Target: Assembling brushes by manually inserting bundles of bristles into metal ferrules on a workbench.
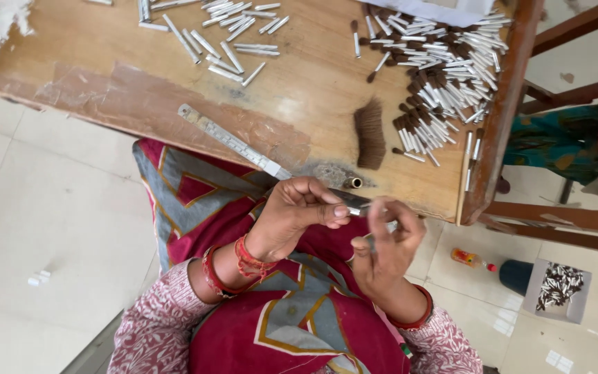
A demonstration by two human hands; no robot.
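Observation:
My left hand (pixel 292 215), with red bangles at the wrist, grips a thin silver metal tube (pixel 356 202) just below the wooden table's near edge (pixel 382 197). My right hand (pixel 387 244) meets it from the right, with fingertips pinched at the tube's free end; what lies between those fingers is hidden. Both hands hover over my lap in red patterned cloth. A small brass ferrule (pixel 353 183) lies on the table just above the hands. A fan-shaped tuft of brown bristles (pixel 369 135) lies beyond it.
A metal ruler (pixel 233 142) lies slanted on the table. Empty silver tubes (pixel 226 41) are scattered at the back left, and a heap of bristle-filled tubes (pixel 444 76) at the right. An orange bottle (pixel 470 259) and a white box of brush heads (pixel 558 287) sit on the floor.

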